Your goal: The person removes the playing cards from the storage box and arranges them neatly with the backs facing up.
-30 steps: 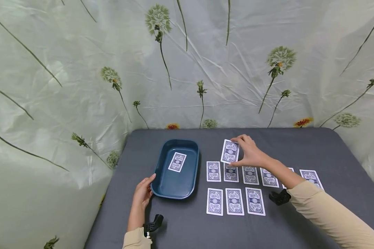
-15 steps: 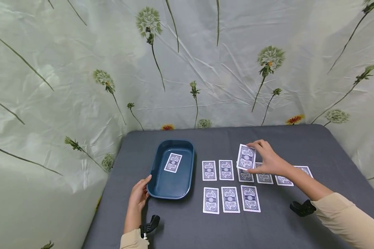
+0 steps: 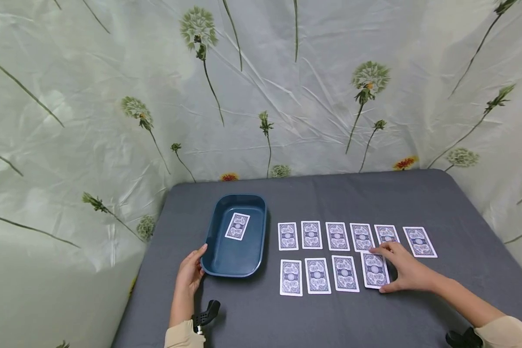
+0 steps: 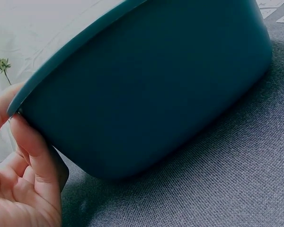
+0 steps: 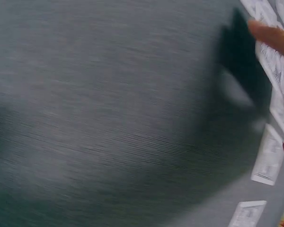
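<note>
My right hand (image 3: 403, 270) holds a blue-backed playing card (image 3: 375, 270) by its two ends, thumb at the near edge and fingers at the far edge. This card is at the right end of the front row, close over the tabletop. In the right wrist view the thumb (image 5: 274, 39) lies against the playing card (image 5: 270, 64). My left hand (image 3: 189, 274) pinches the left rim of a dark blue rectangular tray (image 3: 232, 265). One playing card (image 3: 237, 226) lies back up inside the tray. The left wrist view shows the tray's outer wall (image 4: 151, 90) and the fingers at its rim.
A back row of several playing cards runs across the table, from a left card (image 3: 288, 236) to a right card (image 3: 420, 242). Three front-row cards, one being a middle card (image 3: 317, 276), lie left of the held one. A floral curtain (image 3: 243, 96) hangs behind the grey tabletop (image 3: 322, 319).
My right hand has carried the playing card from above the back row, rightward and toward me, down to the front row's right end. The left hand keeps its grip on the tray.
</note>
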`<state>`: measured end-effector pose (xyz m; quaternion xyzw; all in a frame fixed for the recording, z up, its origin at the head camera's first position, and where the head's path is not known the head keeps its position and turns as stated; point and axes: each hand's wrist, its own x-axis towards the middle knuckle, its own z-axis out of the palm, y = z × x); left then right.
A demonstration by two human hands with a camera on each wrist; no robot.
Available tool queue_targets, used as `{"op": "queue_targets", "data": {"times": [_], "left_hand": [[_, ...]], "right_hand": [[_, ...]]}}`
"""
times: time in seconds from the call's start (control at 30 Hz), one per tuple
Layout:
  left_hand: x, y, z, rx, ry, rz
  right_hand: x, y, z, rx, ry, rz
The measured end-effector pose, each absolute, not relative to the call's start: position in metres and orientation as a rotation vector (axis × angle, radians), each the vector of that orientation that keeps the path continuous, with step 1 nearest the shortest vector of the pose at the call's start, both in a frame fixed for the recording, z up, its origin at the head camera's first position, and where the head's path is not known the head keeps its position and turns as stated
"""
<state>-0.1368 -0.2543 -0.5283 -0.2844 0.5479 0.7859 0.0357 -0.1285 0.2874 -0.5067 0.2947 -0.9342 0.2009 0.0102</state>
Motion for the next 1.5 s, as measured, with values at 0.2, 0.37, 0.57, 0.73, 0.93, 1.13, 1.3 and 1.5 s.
{"op": "queue_targets", "data": {"times": [0.2,0.37,0.57,0.73,0.93,1.13,1.3,1.5], "left_hand": [[-0.137,-0.256,-0.53,-0.893,1.676,2.414],[-0.136,-0.256,-0.531,-0.921,1.673,2.405],[-0.138,-0.258,-0.53,-0.911,1.682,2.401],[-0.138,-0.26,-0.529,-0.923,1.693,2.399],[-0.137,-0.257,-0.528,-0.89,1.708,2.387],[-0.136,-0.257,-0.528,-0.892,1.719,2.381],[-0.136,-0.257,-0.53,-0.876,1.71,2.386],[-0.137,-0.257,-0.532,-0.904,1.696,2.394]], "right_hand": [[-0.12,0.289,-0.523,0.946,-2.886,0.576],[-0.12,0.29,-0.526,0.95,-2.848,0.534],[-0.133,0.277,-0.52,0.858,-2.866,0.569],[-0.163,0.244,-0.514,0.834,-2.786,0.63],[-0.191,0.188,-0.501,0.834,-2.789,0.712],[-0.212,0.124,-0.486,0.831,-2.792,0.92],[-0.23,0.074,-0.475,0.821,-2.809,0.981],[-0.247,0.028,-0.469,0.794,-2.801,0.975]]}}
